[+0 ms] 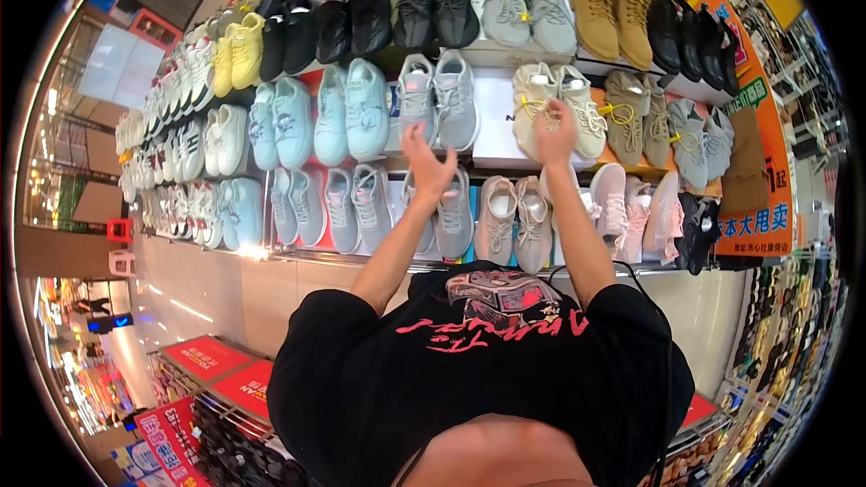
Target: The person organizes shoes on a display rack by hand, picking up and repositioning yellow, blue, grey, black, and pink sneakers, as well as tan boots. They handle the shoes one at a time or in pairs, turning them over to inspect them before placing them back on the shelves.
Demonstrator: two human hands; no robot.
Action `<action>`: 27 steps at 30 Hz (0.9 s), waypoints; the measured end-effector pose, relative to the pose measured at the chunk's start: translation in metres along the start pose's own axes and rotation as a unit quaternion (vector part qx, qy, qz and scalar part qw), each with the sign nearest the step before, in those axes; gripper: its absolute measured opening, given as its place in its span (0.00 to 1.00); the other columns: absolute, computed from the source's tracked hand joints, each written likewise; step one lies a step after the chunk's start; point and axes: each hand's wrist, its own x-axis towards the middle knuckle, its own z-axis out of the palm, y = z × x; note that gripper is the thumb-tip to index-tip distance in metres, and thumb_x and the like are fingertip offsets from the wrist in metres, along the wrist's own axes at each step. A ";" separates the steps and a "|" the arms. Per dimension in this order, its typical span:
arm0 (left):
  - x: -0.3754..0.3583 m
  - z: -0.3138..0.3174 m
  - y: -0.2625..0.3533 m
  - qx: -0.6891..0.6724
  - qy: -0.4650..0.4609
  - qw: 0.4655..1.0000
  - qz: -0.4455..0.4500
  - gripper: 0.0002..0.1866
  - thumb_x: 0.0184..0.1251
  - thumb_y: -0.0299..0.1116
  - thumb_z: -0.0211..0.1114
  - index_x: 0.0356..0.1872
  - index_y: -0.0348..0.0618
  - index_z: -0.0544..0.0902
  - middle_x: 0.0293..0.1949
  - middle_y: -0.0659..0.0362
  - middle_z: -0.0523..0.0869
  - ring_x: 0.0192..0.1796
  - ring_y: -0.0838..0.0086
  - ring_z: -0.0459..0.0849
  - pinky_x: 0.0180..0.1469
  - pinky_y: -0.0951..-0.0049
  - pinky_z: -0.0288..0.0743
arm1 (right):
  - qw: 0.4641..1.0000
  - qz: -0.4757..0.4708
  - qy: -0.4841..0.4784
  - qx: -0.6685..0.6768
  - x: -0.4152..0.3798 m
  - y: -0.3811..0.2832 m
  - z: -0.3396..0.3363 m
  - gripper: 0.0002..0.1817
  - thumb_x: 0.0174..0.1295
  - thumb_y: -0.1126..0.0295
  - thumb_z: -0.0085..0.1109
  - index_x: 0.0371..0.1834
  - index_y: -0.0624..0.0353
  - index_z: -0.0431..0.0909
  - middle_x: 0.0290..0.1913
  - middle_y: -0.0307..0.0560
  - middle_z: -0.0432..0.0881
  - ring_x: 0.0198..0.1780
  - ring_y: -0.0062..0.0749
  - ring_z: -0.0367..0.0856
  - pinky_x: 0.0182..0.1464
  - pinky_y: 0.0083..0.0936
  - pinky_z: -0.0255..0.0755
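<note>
My left hand [428, 162] is held over the shoe rows with its fingers apart and curved, and holds nothing. Just beyond it stands a pair of light grey sneakers [456, 104] on the middle tier; another grey pair [455, 221] is partly hidden below the hand and wrist. My right hand [556, 133] is at a pair of beige lace-up sneakers [534, 95], its fingers bent at the inner sides where the two shoes meet. A yellow tie shows beside the fingertips. The exact grip is partly hidden by the hand.
A white shoebox [493, 117] lies between the grey and beige pairs. Olive sneakers [624, 117] with a yellow tie stand to the right, pale blue sneakers [365, 113] to the left. Tan boots [597, 13] are on the upper tier. Pinkish sneakers [532, 225] line the front edge.
</note>
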 end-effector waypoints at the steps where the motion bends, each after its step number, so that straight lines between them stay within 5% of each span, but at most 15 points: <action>1: -0.001 0.011 0.012 -0.055 -0.028 0.998 0.015 0.43 0.51 0.30 0.74 0.69 0.34 0.64 0.65 0.39 0.67 0.68 0.45 0.67 0.74 0.53 0.59 | 0.998 -0.008 0.056 -0.040 0.007 0.017 -0.018 0.30 0.53 0.63 0.73 0.60 0.61 0.77 0.53 0.55 0.84 0.56 0.50 0.81 0.59 0.40 0.74; 4: 0.004 0.059 0.051 -0.132 -0.071 0.988 0.024 0.41 0.51 0.32 0.75 0.67 0.32 0.66 0.65 0.39 0.66 0.68 0.45 0.67 0.73 0.52 0.60 | 0.977 0.004 0.093 -0.192 0.022 0.042 -0.060 0.37 0.49 0.57 0.76 0.62 0.59 0.75 0.57 0.56 0.81 0.60 0.55 0.77 0.64 0.45 0.68; 8: 0.010 0.121 0.092 -0.176 -0.213 0.961 -0.026 0.53 0.45 0.45 0.80 0.70 0.32 0.61 0.64 0.36 0.67 0.66 0.43 0.68 0.72 0.51 0.61 | 0.958 0.007 -0.009 -0.285 0.016 0.066 -0.074 0.48 0.46 0.48 0.77 0.70 0.55 0.69 0.61 0.61 0.77 0.62 0.61 0.73 0.66 0.50 0.66; 9: 0.009 0.131 0.097 -0.145 -0.265 0.952 -0.057 0.58 0.42 0.50 0.81 0.72 0.31 0.59 0.64 0.35 0.67 0.66 0.41 0.67 0.72 0.50 0.61 | 0.976 0.011 -0.013 -0.218 0.016 0.065 -0.072 0.51 0.44 0.48 0.79 0.73 0.53 0.67 0.61 0.61 0.76 0.63 0.61 0.72 0.66 0.50 0.65; 13: 0.004 0.150 0.106 -0.123 -0.245 0.960 -0.058 0.70 0.34 0.53 0.84 0.74 0.28 0.49 0.65 0.33 0.65 0.68 0.40 0.64 0.74 0.47 0.56 | 0.980 0.054 -0.006 -0.193 0.010 0.058 -0.064 0.52 0.42 0.50 0.81 0.72 0.56 0.67 0.61 0.63 0.76 0.64 0.61 0.71 0.67 0.49 0.65; 20: 0.004 0.162 0.079 -0.143 -0.185 0.969 -0.075 0.70 0.33 0.48 0.85 0.74 0.27 0.48 0.67 0.33 0.62 0.69 0.38 0.62 0.74 0.46 0.55 | 0.993 0.044 -0.011 -0.108 -0.003 0.042 -0.040 0.48 0.48 0.50 0.80 0.69 0.64 0.68 0.62 0.63 0.76 0.66 0.59 0.70 0.69 0.46 0.65; 27: 0.010 0.155 0.060 -0.155 -0.226 0.958 -0.089 0.74 0.34 0.49 0.83 0.78 0.28 0.43 0.73 0.30 0.56 0.75 0.36 0.56 0.78 0.49 0.51 | 0.986 0.059 -0.028 -0.152 -0.004 0.033 -0.026 0.48 0.51 0.51 0.77 0.71 0.64 0.64 0.65 0.60 0.73 0.67 0.59 0.69 0.69 0.46 0.65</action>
